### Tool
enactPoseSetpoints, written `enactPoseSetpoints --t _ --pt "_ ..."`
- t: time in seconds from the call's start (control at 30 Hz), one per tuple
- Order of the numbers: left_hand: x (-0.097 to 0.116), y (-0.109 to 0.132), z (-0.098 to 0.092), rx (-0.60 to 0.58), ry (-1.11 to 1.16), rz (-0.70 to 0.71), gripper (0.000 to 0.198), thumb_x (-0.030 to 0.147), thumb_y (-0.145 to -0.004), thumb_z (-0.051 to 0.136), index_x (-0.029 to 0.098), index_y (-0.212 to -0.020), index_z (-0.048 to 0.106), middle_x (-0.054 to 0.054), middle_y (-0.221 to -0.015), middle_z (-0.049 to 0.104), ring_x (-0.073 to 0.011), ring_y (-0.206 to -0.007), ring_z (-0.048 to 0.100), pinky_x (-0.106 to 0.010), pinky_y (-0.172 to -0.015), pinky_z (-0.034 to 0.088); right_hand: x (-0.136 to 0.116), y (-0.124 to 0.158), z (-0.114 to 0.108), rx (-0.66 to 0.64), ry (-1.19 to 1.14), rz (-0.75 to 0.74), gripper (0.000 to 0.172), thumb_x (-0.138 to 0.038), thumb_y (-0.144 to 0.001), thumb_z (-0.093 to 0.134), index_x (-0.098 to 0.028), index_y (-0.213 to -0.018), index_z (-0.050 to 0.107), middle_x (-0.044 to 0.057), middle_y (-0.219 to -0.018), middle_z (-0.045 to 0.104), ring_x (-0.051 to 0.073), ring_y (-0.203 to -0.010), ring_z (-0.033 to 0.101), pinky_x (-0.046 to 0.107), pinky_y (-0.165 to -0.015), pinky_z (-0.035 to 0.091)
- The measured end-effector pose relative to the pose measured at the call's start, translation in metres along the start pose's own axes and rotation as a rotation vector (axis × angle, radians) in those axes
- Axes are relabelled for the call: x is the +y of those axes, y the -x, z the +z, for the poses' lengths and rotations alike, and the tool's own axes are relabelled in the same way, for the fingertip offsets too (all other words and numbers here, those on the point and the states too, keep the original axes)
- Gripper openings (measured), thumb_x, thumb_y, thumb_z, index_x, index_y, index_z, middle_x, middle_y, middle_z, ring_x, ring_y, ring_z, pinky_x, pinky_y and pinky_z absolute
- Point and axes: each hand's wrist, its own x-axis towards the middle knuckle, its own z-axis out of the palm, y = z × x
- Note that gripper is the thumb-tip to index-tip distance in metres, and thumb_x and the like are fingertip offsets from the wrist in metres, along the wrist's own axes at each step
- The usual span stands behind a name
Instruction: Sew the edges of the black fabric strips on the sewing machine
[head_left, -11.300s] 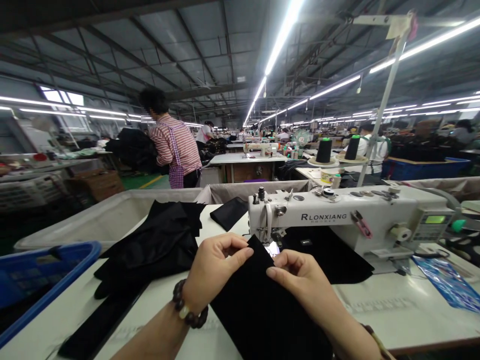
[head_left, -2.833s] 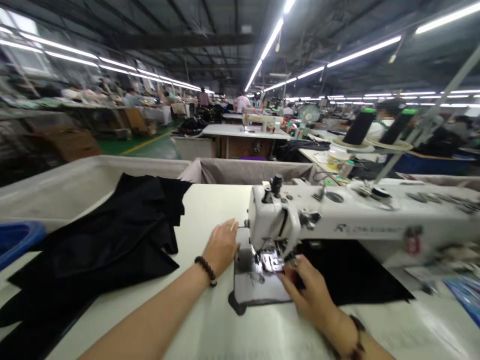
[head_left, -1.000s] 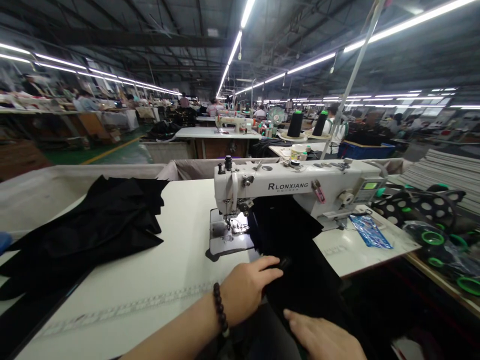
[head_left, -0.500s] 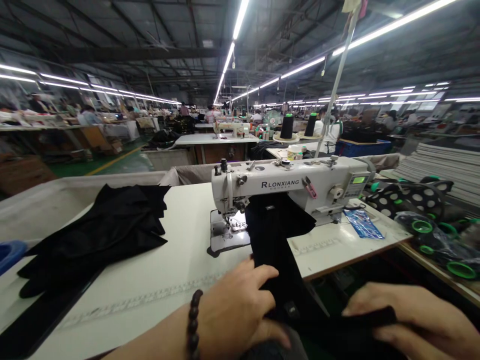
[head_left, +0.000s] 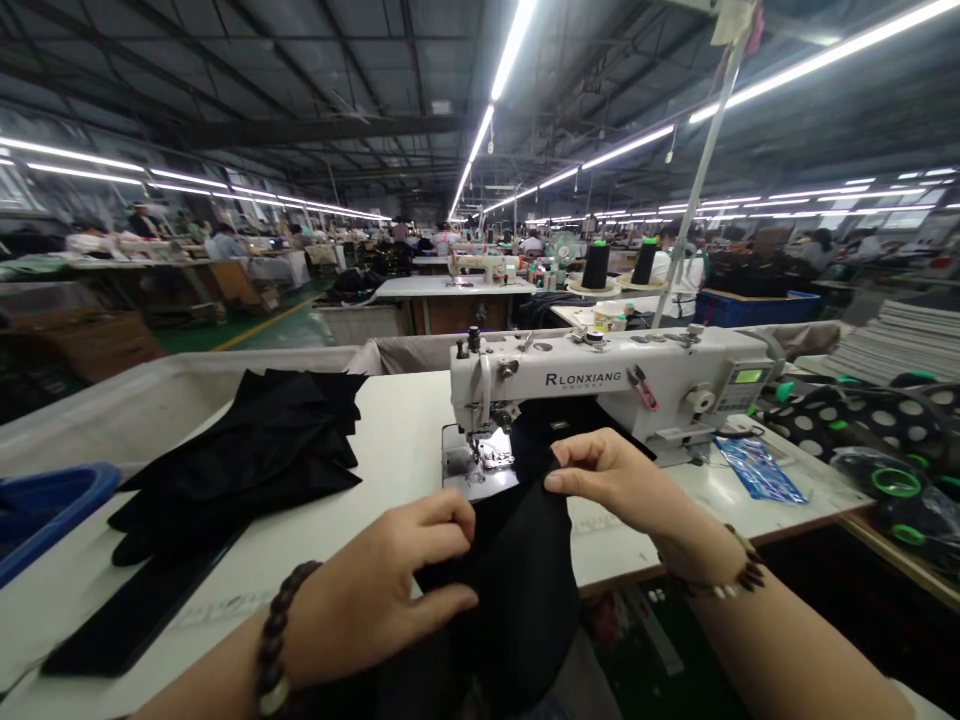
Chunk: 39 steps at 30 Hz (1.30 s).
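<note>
A black fabric piece (head_left: 517, 590) runs from under the arm of the white sewing machine (head_left: 585, 365) down over the table's front edge. My right hand (head_left: 611, 480) pinches a raised edge of this fabric between thumb and fingertips, just right of the metal needle plate (head_left: 480, 470). My left hand (head_left: 382, 580) is at the fabric's left side, fingers curled and thumb apart, and does not visibly pinch it. Its fingertips seem to touch the cloth. The presser foot (head_left: 495, 450) is left of the fabric.
A pile of black cut pieces (head_left: 255, 460) lies on the left of the white table (head_left: 397, 420). A blue tub (head_left: 67, 510) stands at the far left. On the right are a blue packet (head_left: 757, 470) and green-ended spools (head_left: 896, 482). Thread cones (head_left: 596, 268) stand behind the machine.
My right hand has moved from the lower right up to beside the needle plate and now grips the fabric there. My left hand has shifted left. The view has swung slightly left.
</note>
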Motion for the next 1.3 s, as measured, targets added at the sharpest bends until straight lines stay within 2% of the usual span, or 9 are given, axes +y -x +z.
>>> enactPoseSetpoints --t 0.07,0.13,0.2,0.27,0.37,0.47,0.6,0.83,1.3 --pt "-0.007 0.000 -0.006 0.050 -0.008 -0.099 0.017 0.022 -0.069 0.068 0.017 -0.083 0.059 -0.006 -0.109 0.053 -0.0162 -0.087 0.056 -0.025 -0.077 0.047 0.000 -0.002 0.011 -0.103 0.064 -0.021 0.025 -0.031 -0.073 0.059 -0.016 -0.055 0.051 -0.005 -0.053 0.042 0.009 -0.052 0.039 0.022 -0.052 0.034" --pt "-0.010 -0.005 -0.010 0.091 0.011 -0.134 0.021 0.028 -0.068 0.070 0.017 -0.084 0.062 -0.007 -0.115 0.052 -0.0187 -0.094 0.055 -0.028 -0.084 0.045 -0.002 -0.004 0.021 -0.099 0.150 -0.076 0.022 -0.027 -0.076 0.055 -0.017 -0.057 0.050 -0.005 -0.054 0.041 0.009 -0.054 0.037 0.021 -0.052 0.032" --pt "-0.008 -0.013 -0.012 0.101 0.059 -0.139 0.013 0.029 -0.077 0.061 0.017 -0.080 0.065 -0.005 -0.105 0.059 -0.0173 -0.091 0.057 -0.026 -0.084 0.044 -0.005 -0.007 0.030 -0.079 0.221 -0.128 0.022 -0.025 -0.077 0.055 -0.017 -0.057 0.050 -0.005 -0.054 0.042 0.009 -0.054 0.037 0.021 -0.051 0.031" --pt "-0.005 -0.022 -0.011 0.142 0.100 -0.148 0.016 0.023 -0.082 0.053 0.017 -0.077 0.067 -0.002 -0.089 0.065 -0.0146 -0.083 0.059 -0.023 -0.078 0.045 -0.006 -0.009 0.036 -0.051 0.249 -0.166 0.020 -0.024 -0.077 0.055 -0.017 -0.058 0.051 -0.005 -0.055 0.045 0.009 -0.055 0.039 0.021 -0.053 0.032" --pt "-0.004 -0.028 -0.009 0.236 0.123 -0.182 0.015 0.016 -0.078 0.055 0.017 -0.072 0.069 0.000 -0.078 0.067 -0.0129 -0.073 0.061 -0.020 -0.071 0.046 -0.001 -0.009 0.041 0.006 0.126 -0.125 0.011 -0.025 -0.073 0.059 -0.017 -0.066 0.053 -0.003 -0.062 0.050 0.011 -0.060 0.043 0.022 -0.056 0.036" --pt "-0.010 -0.028 -0.010 0.295 0.135 -0.224 0.012 0.015 -0.073 0.059 0.017 -0.068 0.070 0.000 -0.079 0.067 -0.0133 -0.073 0.061 -0.020 -0.071 0.046 0.008 -0.007 0.043 0.010 -0.016 -0.013 0.017 -0.029 -0.067 0.064 -0.018 -0.065 0.051 -0.002 -0.064 0.050 0.012 -0.060 0.044 0.022 -0.054 0.036" --pt "-0.016 -0.024 -0.015 0.342 0.162 -0.260 0.009 0.016 -0.071 0.063 0.017 -0.065 0.069 0.000 -0.078 0.068 -0.0128 -0.073 0.062 -0.019 -0.070 0.045 0.017 -0.006 0.049 0.048 -0.054 0.049 0.020 -0.033 -0.069 0.061 -0.017 -0.061 0.053 -0.003 -0.058 0.049 0.011 -0.056 0.043 0.023 -0.052 0.035" --pt "-0.019 -0.024 -0.019 0.410 0.201 -0.272 0.014 0.019 -0.071 0.064 0.015 -0.058 0.065 0.000 -0.070 0.066 -0.0118 -0.065 0.060 -0.019 -0.064 0.045 0.014 -0.011 0.058 0.131 -0.159 0.049 0.023 -0.035 -0.066 0.065 -0.016 -0.057 0.055 0.001 -0.066 0.056 0.012 -0.059 0.047 0.024 -0.054 0.037" --pt "-0.024 -0.025 -0.013 0.490 0.161 -0.388 0.020 0.021 -0.068 0.062 0.014 -0.050 0.055 0.000 -0.059 0.062 -0.0116 -0.057 0.056 -0.020 -0.056 0.041 0.015 -0.018 0.070 0.191 -0.247 0.105 0.030 -0.038 -0.060 0.068 -0.016 -0.055 0.048 -0.003 -0.056 0.049 0.009 -0.051 0.040 0.022 -0.047 0.032"
